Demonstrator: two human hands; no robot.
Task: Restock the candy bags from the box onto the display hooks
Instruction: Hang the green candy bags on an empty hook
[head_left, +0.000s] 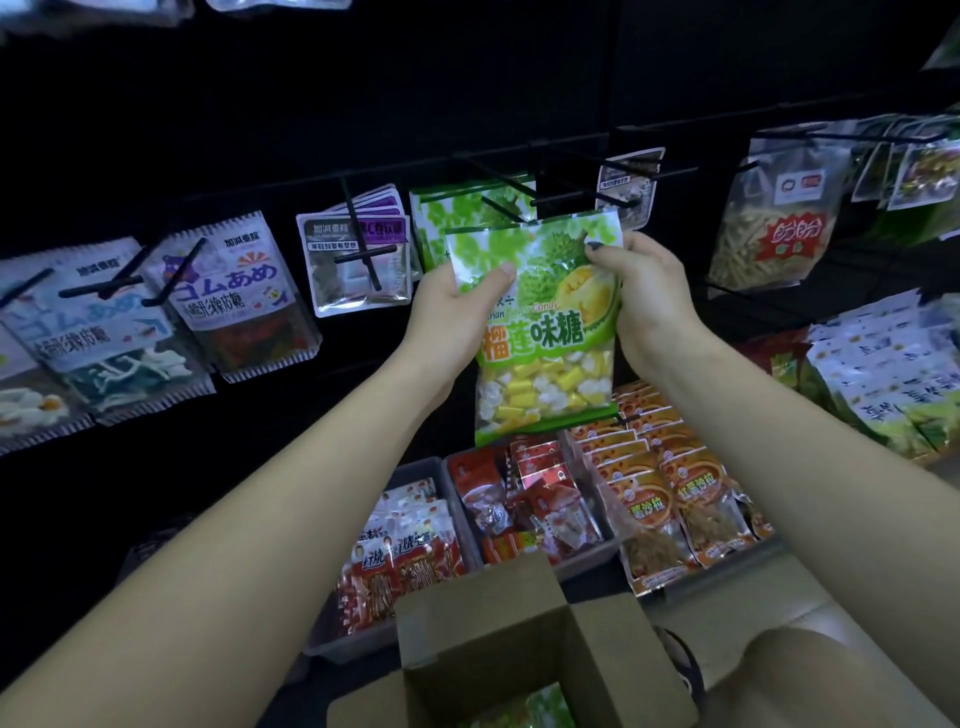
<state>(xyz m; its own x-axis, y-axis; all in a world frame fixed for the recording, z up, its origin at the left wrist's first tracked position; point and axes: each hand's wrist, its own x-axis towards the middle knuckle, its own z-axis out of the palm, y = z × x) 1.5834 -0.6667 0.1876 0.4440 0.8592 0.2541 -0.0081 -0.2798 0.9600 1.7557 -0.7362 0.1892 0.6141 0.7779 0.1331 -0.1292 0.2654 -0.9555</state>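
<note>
Durian candy bag held up at the hooks, ready for threading.

Nearest, open cardboard box (511, 639) below, one more green bag visible inside. Above it, left hand (451, 299) and right hand (640, 283) raised, fingers pinching the candy bag (545, 332) by its two upper corners, thumbs pressed on the front. Bag upright, long axis vertical, top edge just below and in front of the black display hook (501, 208). Both hands about equally close to that hook, which points out towards the wearer. Beyond, a matching hung green bag (452, 218) on the prong. Likely next: top hole aligned with the hook tip, then pushed back; hole itself not discernible.
</note>
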